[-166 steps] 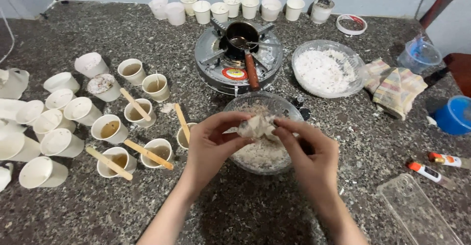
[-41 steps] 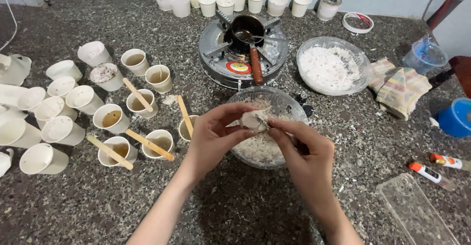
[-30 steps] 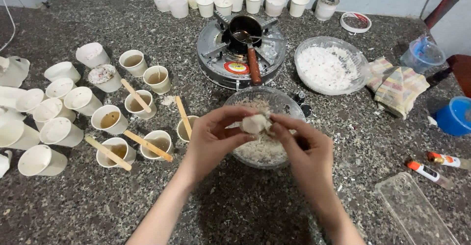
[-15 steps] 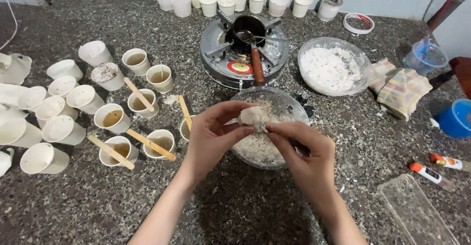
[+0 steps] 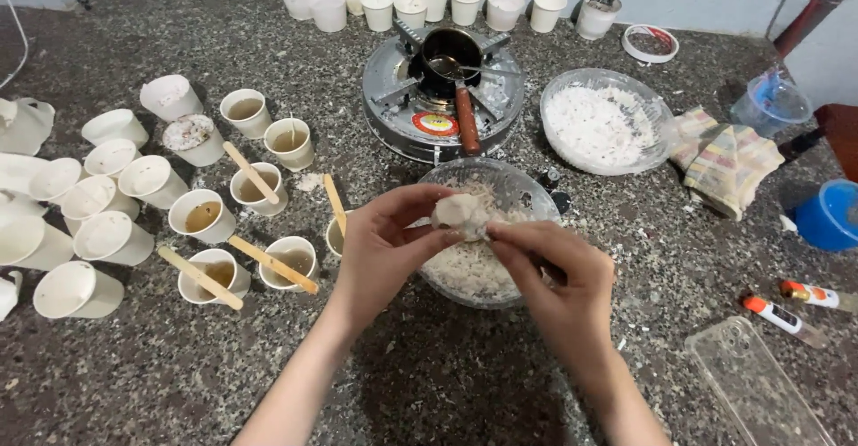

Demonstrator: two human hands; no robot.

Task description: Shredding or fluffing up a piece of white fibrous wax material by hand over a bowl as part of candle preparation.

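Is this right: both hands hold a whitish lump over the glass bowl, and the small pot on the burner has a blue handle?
Not quite. The head view shows the left hand and right hand pinching the whitish lump over the glass bowl, but the small pot on the burner has a reddish-brown handle, not a blue one.

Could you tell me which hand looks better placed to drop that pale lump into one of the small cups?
Probably the left hand: it pinches the pale lump and lies nearest the cups on that side. The right hand only touches the lump, over the glass bowl.
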